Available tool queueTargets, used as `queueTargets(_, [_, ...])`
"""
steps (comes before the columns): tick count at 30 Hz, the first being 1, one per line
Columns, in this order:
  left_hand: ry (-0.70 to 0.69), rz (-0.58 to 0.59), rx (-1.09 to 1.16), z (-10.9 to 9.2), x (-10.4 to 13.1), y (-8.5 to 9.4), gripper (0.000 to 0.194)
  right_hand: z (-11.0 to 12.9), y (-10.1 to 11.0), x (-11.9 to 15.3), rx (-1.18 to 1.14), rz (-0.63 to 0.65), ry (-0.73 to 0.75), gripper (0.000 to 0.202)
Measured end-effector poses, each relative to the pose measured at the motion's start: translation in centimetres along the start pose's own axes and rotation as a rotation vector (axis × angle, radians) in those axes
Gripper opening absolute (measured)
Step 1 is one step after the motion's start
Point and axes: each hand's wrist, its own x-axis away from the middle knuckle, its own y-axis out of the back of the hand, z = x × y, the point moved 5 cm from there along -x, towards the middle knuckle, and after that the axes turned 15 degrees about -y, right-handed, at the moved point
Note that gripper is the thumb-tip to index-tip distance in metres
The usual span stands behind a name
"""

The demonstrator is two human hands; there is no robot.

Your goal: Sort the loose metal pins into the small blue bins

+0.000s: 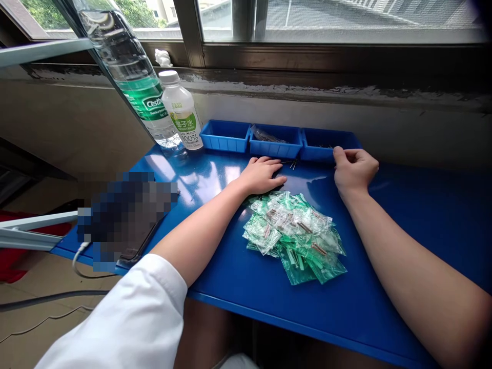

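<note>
My left hand point(264, 175) lies flat on the blue table with its fingers apart. Beside its fingertips are a few thin dark pins point(293, 164), in front of the middle blue bin point(274, 149). My right hand point(356, 170) is closed, thumb and fingers pressed together, at the front edge of the right blue bin point(318, 153). Whatever those fingers may hold is hidden. Small dark pieces show inside that bin. Between my forearms sits a pile of small clear and green plastic bags point(286, 233), some with metal rods or screws inside.
The left blue bin point(225, 144) stands by a coconut water bottle point(181, 110) and a large water bottle point(132, 77). A blurred-out flat object point(134, 215) lies at the table's left edge, with a white cable point(79, 256) beside it. Behind the bins rises the wall under the window.
</note>
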Motion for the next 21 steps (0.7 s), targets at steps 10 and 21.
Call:
queueTargets(10, [-0.041,-0.017,-0.013,0.1,-0.1,-0.2,0.056,3.1,-3.7,3.6,0.151,0.391,0.456,0.044])
queueTargets(21, [-0.051,-0.043,0.017,0.0,0.0,0.2,0.049,2.7,-4.2,3.7,0.269,0.465,0.409,0.043])
